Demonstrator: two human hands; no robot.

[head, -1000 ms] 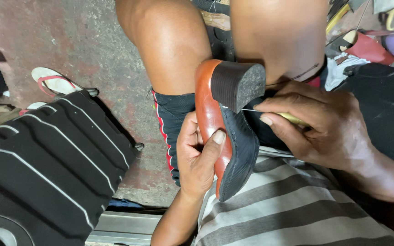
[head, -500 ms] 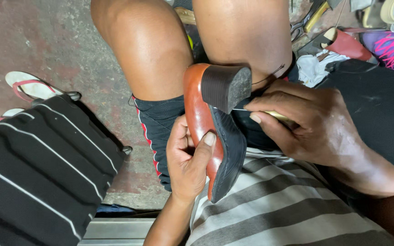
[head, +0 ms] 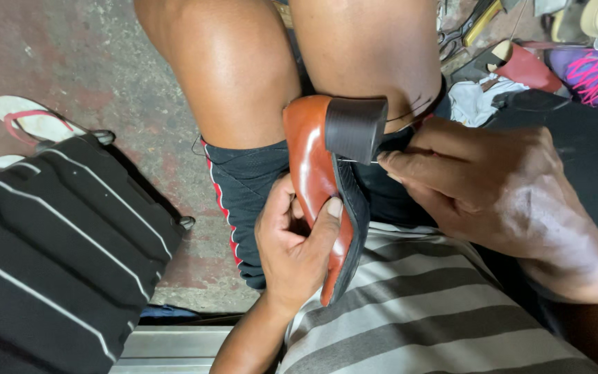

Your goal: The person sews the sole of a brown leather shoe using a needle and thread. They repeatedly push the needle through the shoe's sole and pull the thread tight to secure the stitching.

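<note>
1. Shifted since the earlier frame: shoe and both hands now sit lower and more central in view, the right hand drawn in closer to the heel; grips unchanged.
2. Nearest, over the striped shirt (head: pixel 410 312): left hand (head: pixel 295 246) clamped around the brown heeled shoe (head: pixel 313 180), thumb pressed on the upper, sole turned rightward, presumably to steady it for work.
3. Right hand (head: pixel 493 187) closed, fingertips pinching a thin needle-like tool (head: pixel 358 161) against the seam just under the black block heel (head: pixel 356 128).
4. Shoe wedged between the knees, braced there; little free room on either side.
5. Left: black striped suitcase (head: pixel 57 235), edge near the thigh.
6. Farther: flip-flop (head: pixel 32 119) on the concrete floor (head: pixel 105 62); top right, purple sneaker (head: pixel 593 73) among clutter.
</note>
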